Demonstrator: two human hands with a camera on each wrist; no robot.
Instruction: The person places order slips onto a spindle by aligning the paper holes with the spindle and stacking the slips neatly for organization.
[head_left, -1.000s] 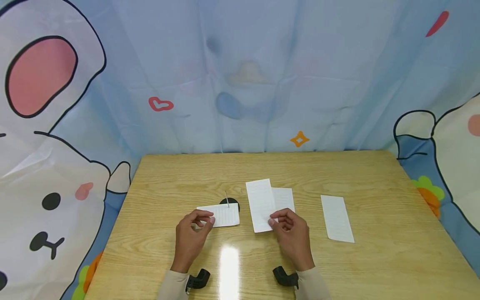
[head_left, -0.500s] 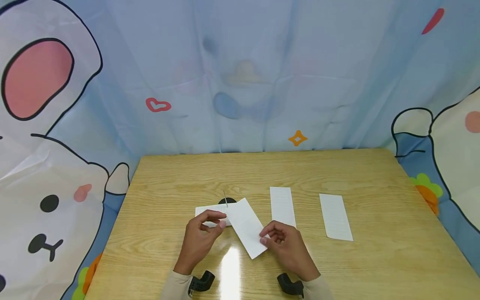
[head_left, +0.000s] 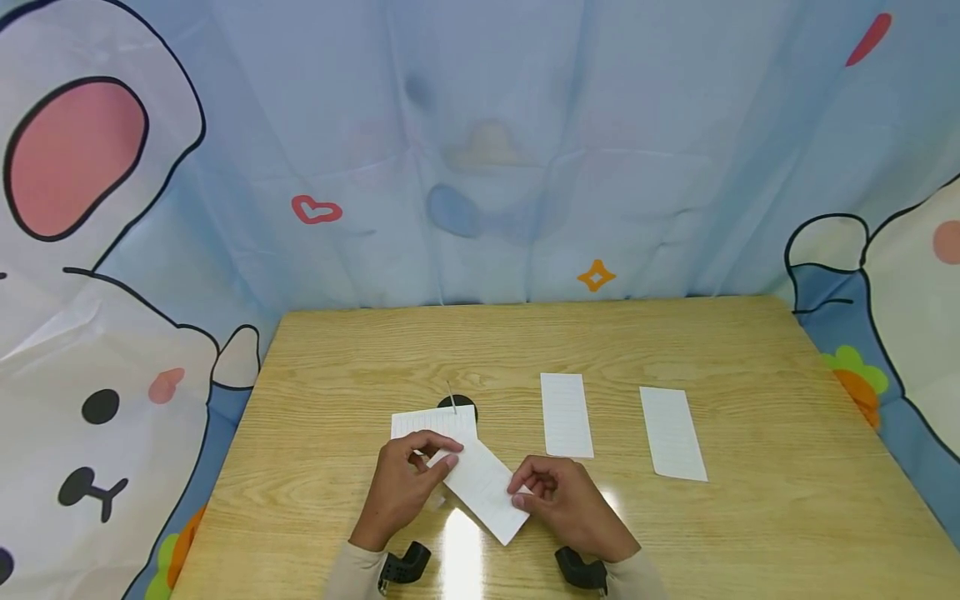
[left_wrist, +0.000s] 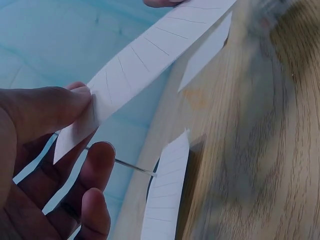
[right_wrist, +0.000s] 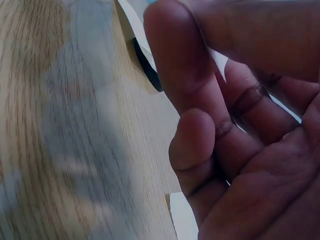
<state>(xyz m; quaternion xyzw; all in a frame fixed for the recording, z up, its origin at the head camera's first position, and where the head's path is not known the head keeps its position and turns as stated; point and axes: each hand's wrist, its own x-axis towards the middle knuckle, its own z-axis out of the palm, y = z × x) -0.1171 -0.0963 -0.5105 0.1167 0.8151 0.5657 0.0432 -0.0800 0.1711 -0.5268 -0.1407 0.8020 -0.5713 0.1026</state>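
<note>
A lined paper slip (head_left: 489, 493) hangs slanted between both hands above the table. My left hand (head_left: 405, 485) pinches its upper left end; in the left wrist view the thumb (left_wrist: 60, 107) lies over the ruled face. At the slip's right edge, my right hand (head_left: 566, 507) pinches it between thumb and fingers. Just behind stands a paper spike (head_left: 452, 398) with a thin metal rod and round black base (head_left: 466, 403). Another lined slip (head_left: 431, 422) is pierced on the rod, partly covered by the left hand and the held slip.
Two more white slips lie flat on the wooden table (head_left: 780, 517): one (head_left: 567, 415) right of the spike, the other (head_left: 672, 433) farther right. A blue cartoon curtain (head_left: 495, 242) hangs behind the table. Each wrist wears a black camera mount (head_left: 405, 564).
My right hand has brought the held slip left and down from beside the middle slip, tilting it. My left hand has left the pierced slip and taken hold of the held slip's other end.
</note>
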